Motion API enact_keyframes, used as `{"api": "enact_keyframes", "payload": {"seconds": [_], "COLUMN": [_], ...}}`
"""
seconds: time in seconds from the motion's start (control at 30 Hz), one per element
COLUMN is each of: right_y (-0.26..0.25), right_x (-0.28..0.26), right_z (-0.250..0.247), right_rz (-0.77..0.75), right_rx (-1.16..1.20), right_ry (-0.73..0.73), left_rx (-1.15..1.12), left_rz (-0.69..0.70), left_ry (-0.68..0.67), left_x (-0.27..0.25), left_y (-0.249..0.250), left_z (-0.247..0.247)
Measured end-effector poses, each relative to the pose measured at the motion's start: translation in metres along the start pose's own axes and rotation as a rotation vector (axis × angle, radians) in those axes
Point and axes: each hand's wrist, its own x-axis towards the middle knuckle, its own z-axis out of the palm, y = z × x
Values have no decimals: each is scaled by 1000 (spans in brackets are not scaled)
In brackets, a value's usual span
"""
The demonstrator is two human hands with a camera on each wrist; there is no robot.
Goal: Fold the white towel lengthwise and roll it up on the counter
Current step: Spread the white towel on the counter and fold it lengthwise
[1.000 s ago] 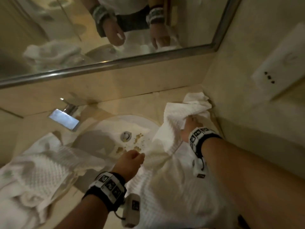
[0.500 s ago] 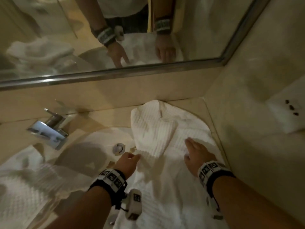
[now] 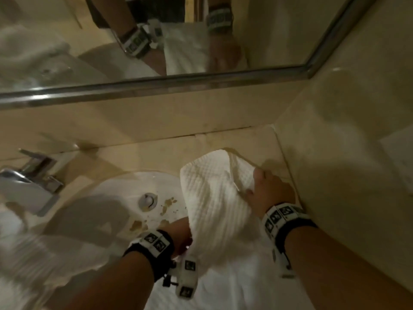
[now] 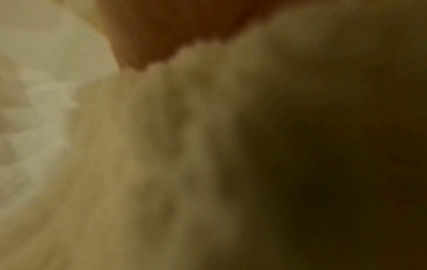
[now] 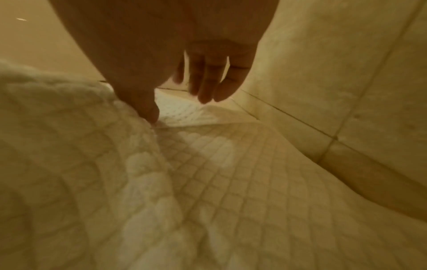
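The white waffle towel lies on the beige counter to the right of the sink, one layer raised and turned over toward the right. My left hand holds up that layer's near left edge; cloth drapes over its fingers and hides them. The left wrist view is blurred, showing only towel pressed against the hand. My right hand rests on the towel's right side near the wall. In the right wrist view its thumb presses a fold of the towel, and the other fingers hang straight above it.
A white sink basin with a drain and brown stains sits left of the towel, the chrome faucet beyond it. More white cloth lies blurred at the far left. A mirror runs along the back and a tiled wall closes the right side.
The towel went from bunched in both hands to spread on the counter. Now my left hand has lifted its left layer over toward the right. My right hand slid to the right edge.
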Motion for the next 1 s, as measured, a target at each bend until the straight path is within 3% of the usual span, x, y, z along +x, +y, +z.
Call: {"api": "enact_keyframes", "payload": {"seconds": [0.03,0.1,0.2,0.3,0.43,0.5,0.57,0.63,0.67,0.73,0.83,0.93,1.0], "right_y": [-3,-9,-12,-12,-9,-4,2,9,10,10,-1,-18,-25], "right_x": [3,6,10,14,23,32,42,45,43,35,15,-8,-21], "right_z": [2,8,10,3,-14,-31,-48,-63,-67,-67,-46,-11,8], "right_rz": [-17,-63,-99,-117,-148,-126,-14,152,203,152,-88,-131,-99], "right_rx": [16,32,-4,-71,-20,66,146,220,244,300,337,220,181], "right_ry": [28,21,0,-19,-37,-5,231,544,610,505,249,-100,-151], "left_rx": [80,125,13,44,402,351,176,-110,-267,-501,-623,-694,-747], "left_rz": [12,24,11,61,53,52,78,143,171,199,154,137,126], "left_ry": [38,-55,-206,-168,-73,20,70,258,349,507,684,699,656], "left_x": [2,3,7,-2,-11,-14,-21,-33,-35,-41,-40,-40,-44], "left_y": [1,3,2,4,4,-1,-1,1,2,-3,-19,-26,-21], "left_z": [1,4,10,8,-8,-26,-42,-54,-61,-73,-88,-92,-94]}}
